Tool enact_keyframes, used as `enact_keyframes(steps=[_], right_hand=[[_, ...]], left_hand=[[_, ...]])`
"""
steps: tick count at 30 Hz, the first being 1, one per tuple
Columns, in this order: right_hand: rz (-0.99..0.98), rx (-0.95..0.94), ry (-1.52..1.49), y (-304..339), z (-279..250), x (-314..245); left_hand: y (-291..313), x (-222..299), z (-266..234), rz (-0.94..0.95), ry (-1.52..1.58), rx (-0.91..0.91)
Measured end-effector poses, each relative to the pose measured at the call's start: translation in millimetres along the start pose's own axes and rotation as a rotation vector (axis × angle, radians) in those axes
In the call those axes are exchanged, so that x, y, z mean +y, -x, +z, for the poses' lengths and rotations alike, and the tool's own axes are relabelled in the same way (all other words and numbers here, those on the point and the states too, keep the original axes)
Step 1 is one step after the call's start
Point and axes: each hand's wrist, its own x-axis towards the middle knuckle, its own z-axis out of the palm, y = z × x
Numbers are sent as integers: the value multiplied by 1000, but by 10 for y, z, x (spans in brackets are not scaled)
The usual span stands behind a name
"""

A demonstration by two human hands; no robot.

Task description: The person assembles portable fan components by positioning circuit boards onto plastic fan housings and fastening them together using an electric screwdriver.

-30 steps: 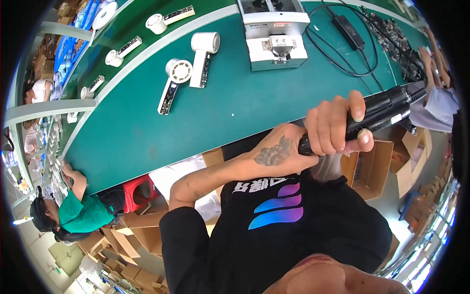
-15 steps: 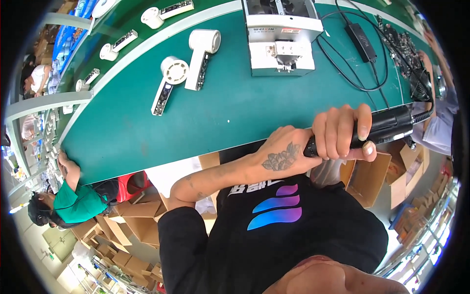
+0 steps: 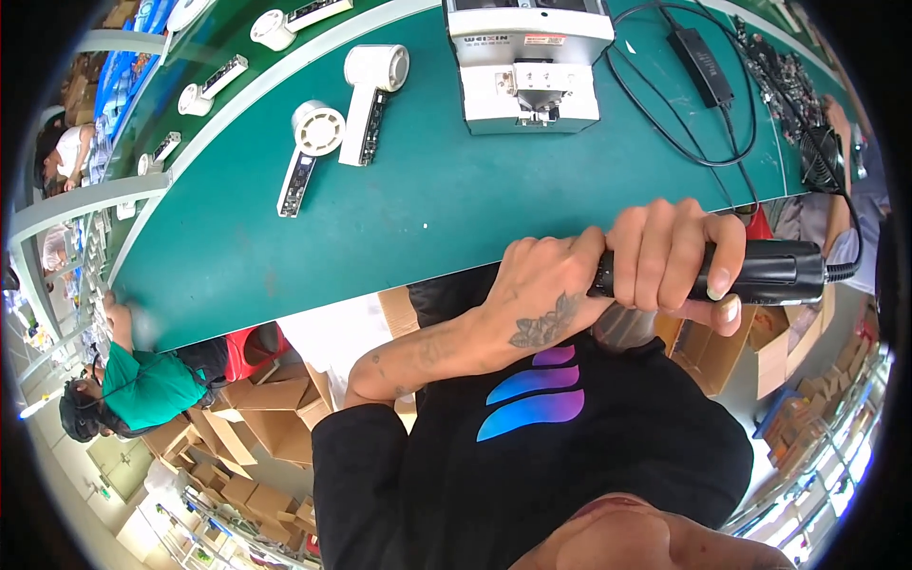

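Note:
A black corded electric screwdriver [image 3: 774, 272] lies nearly level across the front edge of the green table. My right hand [image 3: 670, 252] is wrapped round its body, with the thumb along the lower side. The cable leaves its right end. My left hand [image 3: 546, 280], tattooed on the back, is closed at the screwdriver's dark ribbed front end. Its fingertips and the tool's tip are hidden. Beyond my hands, a white-and-grey machine [image 3: 532, 81] stands on the table. Two white handheld fan bodies with exposed circuit boards, a nearer one [image 3: 316, 130] and a farther one [image 3: 375, 71], lie left of it.
A black power adapter [image 3: 701, 66] with looped cable lies right of the machine, beside a heap of small dark parts [image 3: 774, 81]. More fan bodies [image 3: 274, 30] lie on the green strip beyond a pale rail. Cardboard boxes [image 3: 271, 418] stand below. A person in green [image 3: 161, 389] sits at left.
The screwdriver's cable end has swung lower, leaving the tool more level. Both hands keep hold. The table and its things appear shifted slightly left and up as my view moved.

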Motion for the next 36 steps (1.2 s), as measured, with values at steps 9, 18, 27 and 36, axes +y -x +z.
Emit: enact_keyframes(steps=[9,18,27,36], right_hand=[[45,574,-49,354,-241,-328],[219,1039,12,701,-505,-350],[213,1069,66,616,-494,-269],[95,870,-34,261,-210,-324]], left_hand=[[-177,-100,-1600,118,-48,-233],[-2787,-1967,-3000,713,-1274,60],[-3332,-2683,-3153,927,-1702,-43],[-1378,-1057,-3023,436,-960,301]])
